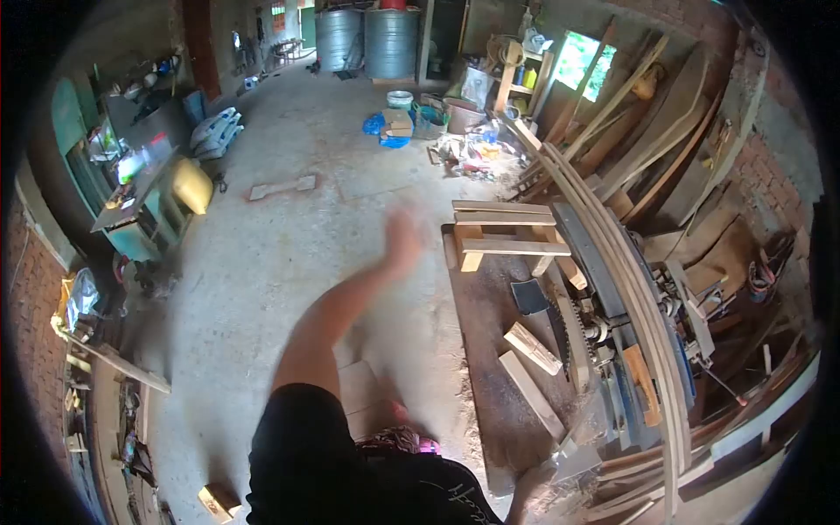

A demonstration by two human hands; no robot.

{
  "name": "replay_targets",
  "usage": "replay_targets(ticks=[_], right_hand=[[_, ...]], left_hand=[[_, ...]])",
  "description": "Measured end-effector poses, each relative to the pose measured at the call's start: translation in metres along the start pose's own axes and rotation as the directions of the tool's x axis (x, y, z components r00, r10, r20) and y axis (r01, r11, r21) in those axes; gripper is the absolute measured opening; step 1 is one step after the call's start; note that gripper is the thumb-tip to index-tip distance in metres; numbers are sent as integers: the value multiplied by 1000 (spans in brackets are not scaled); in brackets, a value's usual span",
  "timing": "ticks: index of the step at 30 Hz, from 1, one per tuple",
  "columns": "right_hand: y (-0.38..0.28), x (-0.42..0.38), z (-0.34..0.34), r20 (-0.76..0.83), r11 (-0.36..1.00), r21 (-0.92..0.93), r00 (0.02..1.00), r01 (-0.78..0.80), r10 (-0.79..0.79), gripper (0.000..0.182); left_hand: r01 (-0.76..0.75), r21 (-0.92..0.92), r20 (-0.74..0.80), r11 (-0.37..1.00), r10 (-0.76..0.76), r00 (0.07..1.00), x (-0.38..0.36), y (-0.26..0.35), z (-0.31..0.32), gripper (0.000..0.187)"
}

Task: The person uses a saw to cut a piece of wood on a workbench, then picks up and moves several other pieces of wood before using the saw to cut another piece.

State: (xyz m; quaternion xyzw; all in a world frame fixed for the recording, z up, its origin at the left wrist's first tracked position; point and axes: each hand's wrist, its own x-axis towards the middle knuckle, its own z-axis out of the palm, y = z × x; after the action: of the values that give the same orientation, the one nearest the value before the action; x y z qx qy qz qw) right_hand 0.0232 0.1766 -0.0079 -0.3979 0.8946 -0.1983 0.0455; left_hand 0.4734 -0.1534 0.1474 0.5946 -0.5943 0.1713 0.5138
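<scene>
My left hand (404, 238) is stretched forward over the concrete floor, smeared by motion, so its fingers do not show clearly. It is nearest to a small slatted wooden stool (503, 247) on the workbench (483, 350). Low in the view, my right hand (534, 483) is at the bench's near end, close to a small pale piece (569, 448); I cannot tell whether it grips that piece. Ahead of it lie two short wood offcuts, a split block (532, 347) and a longer strip (532, 394). A handsaw (560, 328) with a dark handle lies beside them.
Long wooden strips (626, 262) run along the bench's right side, over metal machine parts and a hand plane (641, 385). Boards (652, 140) lean on the right wall. Metal drums (391, 44) stand far back. A cluttered cabinet (131, 227) is at left; a wood block (217, 505) lies on the floor.
</scene>
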Motion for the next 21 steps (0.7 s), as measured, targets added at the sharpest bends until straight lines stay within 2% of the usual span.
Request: replay_targets(ticks=[1,3,4,5,6,7,8,9,10,11,12,13,14,15,17,19,20,21], right_hand=[[8,-4,7,13,1000,16,1000,-1,1,32],[21,-3,27,-176,985,-27,969,169,-171,51],[21,-3,23,-118,990,-103,987,101,-113,44],[17,-5,15,-110,987,-106,985,119,-131,44],[8,-8,9,-126,989,-109,986,98,-112,42],[1,-10,8,-144,992,-106,986,71,-85,40],[2,-10,10,-170,996,-74,983,56,-68,39],[5,-10,12,-168,997,-62,984,52,-62,39],[9,-9,13,-169,995,-18,980,101,-103,39],[10,-9,11,-175,988,22,974,151,-145,38],[-2,-10,-10,-26,982,174,998,67,-64,40],[-5,-10,-14,-35,983,167,997,71,-66,40],[-2,-11,-19,-70,973,208,994,97,-84,38],[3,-12,-25,-100,962,242,990,124,-103,36],[15,-9,-5,-244,879,436,966,191,-89,35],[-43,-30,-51,-103,965,258,994,53,-27,37],[-36,-30,-38,-16,920,383,996,89,-90,39],[-28,-30,-26,-35,823,518,967,233,-252,41]], left_hand=[[281,-32,-502,959,-259,825,54,-8,-9,28],[190,-120,-577,974,-225,786,77,2,-53,42],[56,-34,-362,998,-64,930,62,5,-57,44],[-90,13,-110,996,91,990,33,10,-53,47],[-71,-54,179,996,79,981,-14,8,-43,50],[-70,-66,375,995,90,922,-73,-4,-29,54],[-3,-212,487,977,108,867,-152,-28,-4,55],[135,-44,726,990,-61,685,-203,6,-36,56],[57,103,777,993,-116,619,-306,-30,-6,54],[91,182,889,979,-204,410,-339,-7,-38,53],[-357,39,990,933,13,142,-423,-39,-31,64],[-334,-9,998,942,29,55,-462,-50,-25,70],[-318,-18,998,948,38,56,-467,-36,-23,70],[-169,45,989,985,-20,148,-468,-42,-35,70],[143,152,936,978,-189,296,-423,-67,-48,72],[454,211,842,865,-397,365,-346,-96,-63,73],[596,219,780,773,-506,368,-299,-105,-66,74],[720,210,709,661,-610,353,-256,-123,-80,75]])
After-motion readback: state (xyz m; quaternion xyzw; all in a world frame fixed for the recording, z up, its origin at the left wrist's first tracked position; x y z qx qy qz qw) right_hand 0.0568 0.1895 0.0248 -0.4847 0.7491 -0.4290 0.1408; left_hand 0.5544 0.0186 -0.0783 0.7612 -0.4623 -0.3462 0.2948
